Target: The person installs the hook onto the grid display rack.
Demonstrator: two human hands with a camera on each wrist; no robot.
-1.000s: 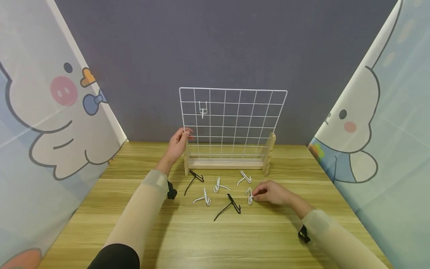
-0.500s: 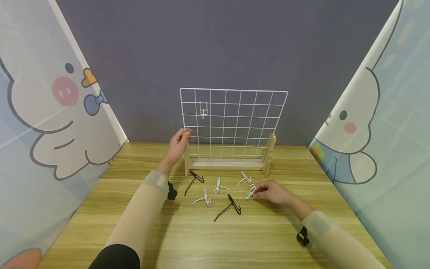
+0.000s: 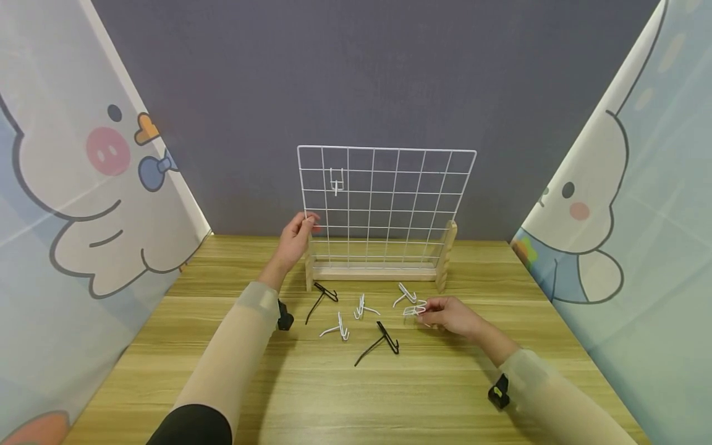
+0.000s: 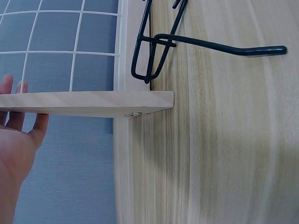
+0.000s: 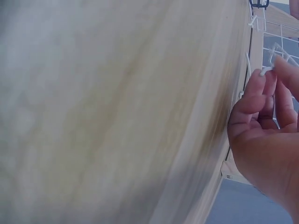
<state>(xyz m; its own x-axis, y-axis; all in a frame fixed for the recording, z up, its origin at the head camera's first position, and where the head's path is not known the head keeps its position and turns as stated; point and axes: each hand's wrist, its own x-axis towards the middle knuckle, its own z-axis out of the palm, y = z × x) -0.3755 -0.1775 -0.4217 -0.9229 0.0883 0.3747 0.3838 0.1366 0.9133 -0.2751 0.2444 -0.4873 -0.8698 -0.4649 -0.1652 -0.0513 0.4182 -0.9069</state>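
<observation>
One white hook [image 3: 336,180] already hangs near the upper left of the white wire grid panel [image 3: 386,204], which stands upright in its wooden base [image 3: 374,271] at the back of the desk [image 3: 345,383]. The left hand [image 3: 295,238] grips the panel's left edge, and the right hand [image 3: 452,316] pinches a second white hook [image 3: 414,310] just above the desk in front of the base's right end, not yet at the grid. Three white hooks [image 3: 361,306] and two black hooks [image 3: 381,342] lie loose between the hands, none blocking the way up to the panel.
</observation>
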